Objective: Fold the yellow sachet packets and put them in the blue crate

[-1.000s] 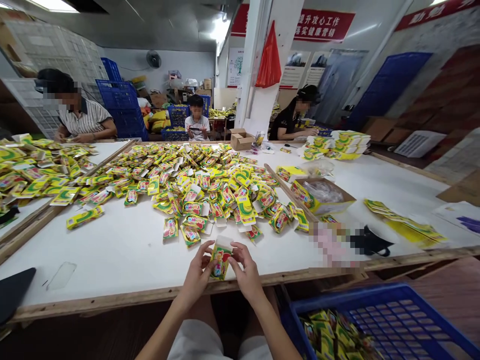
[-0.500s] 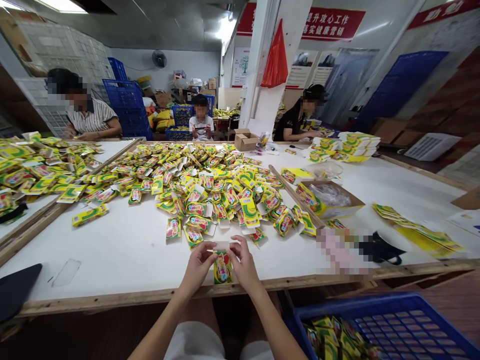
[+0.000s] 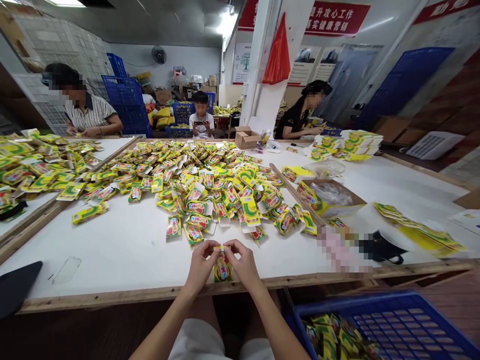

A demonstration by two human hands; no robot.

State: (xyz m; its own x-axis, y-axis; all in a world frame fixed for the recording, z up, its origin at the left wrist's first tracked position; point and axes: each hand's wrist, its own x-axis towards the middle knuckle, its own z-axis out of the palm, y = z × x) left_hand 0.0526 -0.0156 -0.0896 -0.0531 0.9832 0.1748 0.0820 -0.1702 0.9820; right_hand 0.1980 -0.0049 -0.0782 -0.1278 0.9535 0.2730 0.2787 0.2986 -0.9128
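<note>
A small yellow-green printed box (image 3: 223,267) lies at the front edge of the white table, its top end between my hands. My left hand (image 3: 203,262) pinches the box's upper left corner with thumb and fingers. On the upper right corner, my right hand (image 3: 242,260) grips in the same way. The white end flap is mostly hidden under my fingers and looks folded over. Just beyond my hands spreads a large heap of similar small boxes (image 3: 210,200), several with white flaps sticking out.
A blue crate (image 3: 393,305) with boxes inside stands low at the right. An open carton (image 3: 337,200) holds clear plastic, near a black cup-like item (image 3: 382,247) and flat yellow sheets (image 3: 423,230). Wooden strips (image 3: 296,192) divide the table. Three other people sit farther back.
The white flap that stood up at the box's top end is now bent down. Both hands have closed in over that end, their fingers nearer each other.
</note>
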